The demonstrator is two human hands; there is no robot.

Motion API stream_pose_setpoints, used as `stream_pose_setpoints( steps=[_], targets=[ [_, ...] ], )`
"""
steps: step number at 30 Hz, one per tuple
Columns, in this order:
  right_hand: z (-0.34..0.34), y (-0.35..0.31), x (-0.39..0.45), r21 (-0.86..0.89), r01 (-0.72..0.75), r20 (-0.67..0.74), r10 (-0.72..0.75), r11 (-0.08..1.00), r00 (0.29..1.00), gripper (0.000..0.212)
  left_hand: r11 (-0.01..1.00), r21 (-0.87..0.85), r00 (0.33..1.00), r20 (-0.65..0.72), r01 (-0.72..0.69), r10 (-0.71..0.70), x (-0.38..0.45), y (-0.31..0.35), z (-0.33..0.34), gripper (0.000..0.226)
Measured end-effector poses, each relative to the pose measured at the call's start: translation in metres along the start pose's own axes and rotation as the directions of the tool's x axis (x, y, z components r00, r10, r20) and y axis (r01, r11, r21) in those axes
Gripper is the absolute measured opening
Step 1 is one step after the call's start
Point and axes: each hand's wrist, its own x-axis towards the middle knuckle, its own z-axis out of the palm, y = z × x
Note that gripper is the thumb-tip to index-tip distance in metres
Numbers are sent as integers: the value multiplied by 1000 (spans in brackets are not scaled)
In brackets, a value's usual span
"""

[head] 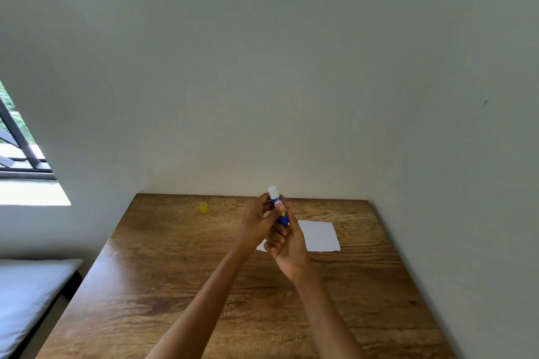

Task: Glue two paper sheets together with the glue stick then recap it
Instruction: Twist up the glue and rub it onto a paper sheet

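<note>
Both grips closed on uncapped glue stick [280, 208]: left hand [258, 223] upper barrel, right hand [287, 245] base.

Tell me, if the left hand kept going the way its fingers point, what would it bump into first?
The left hand already grips the glue stick, so nothing lies between them. Its fingers point up and away from the person; beyond the stick the wall probably comes next, though depth is hard to judge.

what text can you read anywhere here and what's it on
"fevi": red letters on a white patch of the blue glue stick, partly hidden by fingers; the rest of its label is too small to read.
No text shows on the yellow cap, the paper or the table.
</note>
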Motion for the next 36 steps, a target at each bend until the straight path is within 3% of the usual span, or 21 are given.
stream_pose_setpoints(
  steps=[4, 10, 13, 17, 20, 22, 26, 30, 36],
  targets=[
    [1, 8, 2, -12, 25, 18, -24, 1000, 1000, 39, 1000, -3, 998, -60, -4, 4, 0, -3, -4, 12],
    [5, 12, 8, -49, -18, -70, 15, 999, 997, 39, 998, 65, 1000, -13, 25, -24, 0, -14, -7, 11],
    [6, 17, 11, 41, -30, 4, 30, 999, 1000, 49, 999, 39, 998, -48, 31, -29, 5, -18, -10, 10],
    [0, 24, 15, 94, 27, 62, -33, 995, 998, 37, 999, 4, 999, -26, 44, -44, 8, -29, -10, 13],
    [-8, 24, 19, 206, 88, -11, -88, 975, 996, 32, 997, 25, 995, 61, 75, -77, 12, -37, -10, 22],
    [-19, 23, 23, 298, 142, -143, -102, 944, 984, 33, 987, 113, 990, 68, 113, -122, 16, -46, -11, 38],
    [-45, 18, 42, 259, 194, -375, -87, 946, 923, 37, 910, 237, 937, -163, 340, -308, 26, -76, -18, 47],
    [-60, 19, 63, 205, 174, -407, -78, 963, 910, 39, 813, 349, 884, -153, 467, -442, 36, -100, -11, 53],
    [-67, 25, 77, 261, 123, -340, -28, 957, 940, 27, 773, 402, 863, -103, 490, -494, 59, -113, 5, 65]
  ],
)
